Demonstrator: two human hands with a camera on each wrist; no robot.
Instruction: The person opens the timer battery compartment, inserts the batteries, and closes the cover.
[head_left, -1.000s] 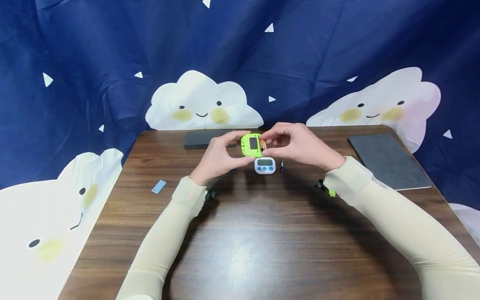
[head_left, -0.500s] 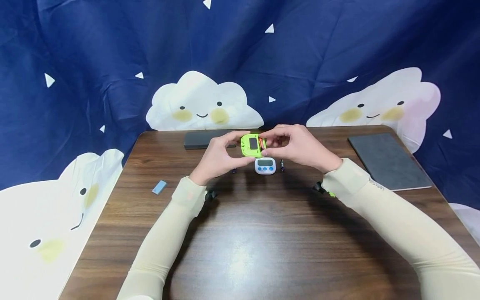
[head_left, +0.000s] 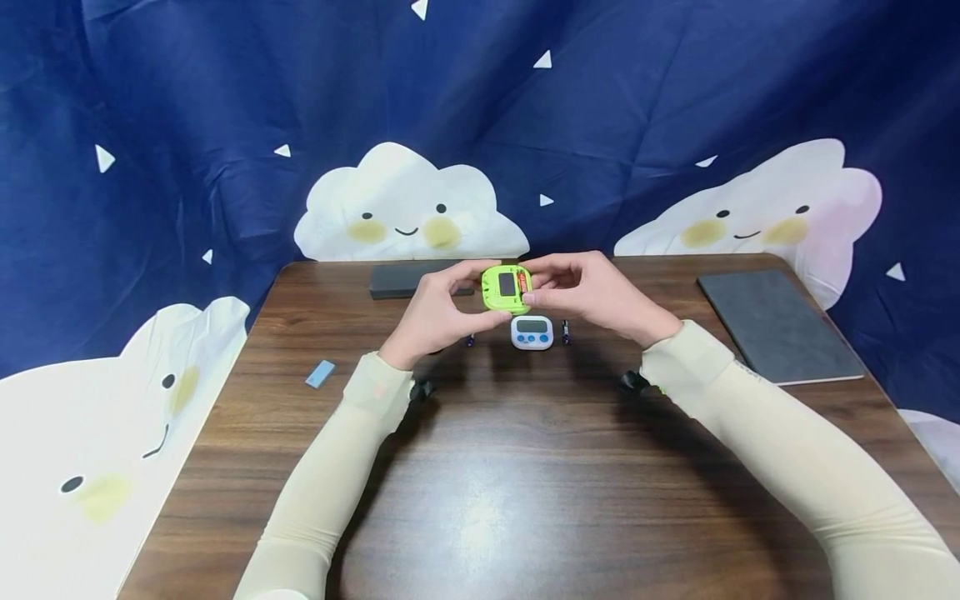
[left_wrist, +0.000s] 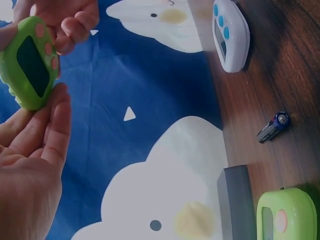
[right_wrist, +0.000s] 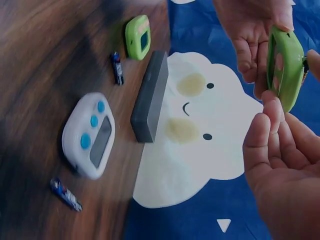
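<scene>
— What are you holding up there?

— I am holding a green timer [head_left: 507,288] above the far middle of the table [head_left: 525,467], between both hands. My left hand [head_left: 435,315] is curling round its left edge, thumb under its lower edge and forefinger over the top. My right hand [head_left: 592,293] is pinching its right edge, where a red-and-gold battery [head_left: 522,282] is sitting in the open back.

— And below it?

— A white timer [head_left: 532,332] with blue buttons is lying on the wood just under my hands, with a small dark battery [head_left: 565,331] beside it on the right and another [head_left: 469,339] on the left.

— Anything further off?

— A grey block [head_left: 405,279] is lying at the far edge, and a second green timer [right_wrist: 137,36] is resting near it in my right wrist's view. A grey pad [head_left: 776,323] is lying to the right, and a small blue piece [head_left: 320,373] to the left.
</scene>
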